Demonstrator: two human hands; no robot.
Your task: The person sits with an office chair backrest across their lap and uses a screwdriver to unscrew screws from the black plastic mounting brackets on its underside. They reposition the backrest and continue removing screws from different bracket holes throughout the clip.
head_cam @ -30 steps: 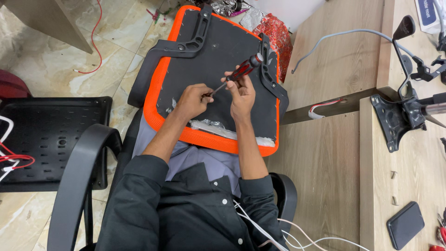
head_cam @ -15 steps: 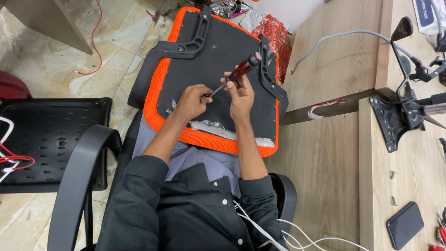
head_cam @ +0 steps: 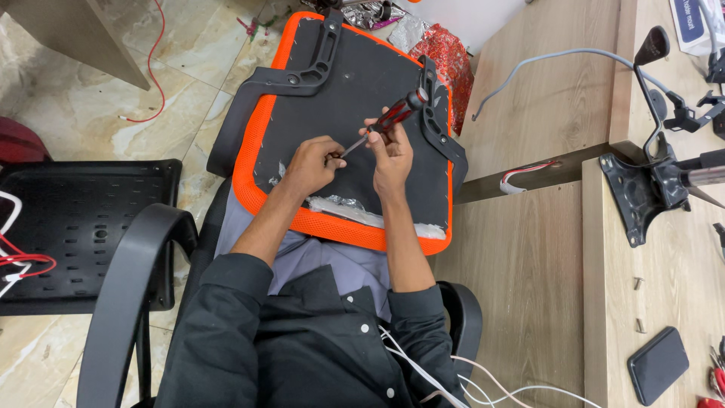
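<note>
Head view: a person sits in a black office chair [head_cam: 128,302] with an upturned chair seat on the lap.
Right hand: the right hand [head_cam: 393,151] is clenched around the handle of a red-and-black screwdriver [head_cam: 385,125], thumb and fingers wrapped about its lower part.
Screwdriver: tilted, its butt end pointing up and to the right, the metal shaft running down-left to the other hand.
Left hand: the left hand [head_cam: 313,162] rests on the underside of the seat, fingertips pinched about the tip of the shaft (whether a screw sits between them is too small to tell).
Chair seat: the chair seat [head_cam: 355,75] lies upside down across the thighs, black underside up, with an orange mesh border all round.
Brackets: two black armrest brackets [head_cam: 310,64] are fixed to the underside, one at the far left, one along the right edge just beside the right hand.
Right of the seat: a wooden desk [head_cam: 544,272] with a black monitor mount [head_cam: 642,189] and a dark phone [head_cam: 658,364].
Left of the seat: a black perforated panel [head_cam: 75,227] on the tiled floor.
</note>
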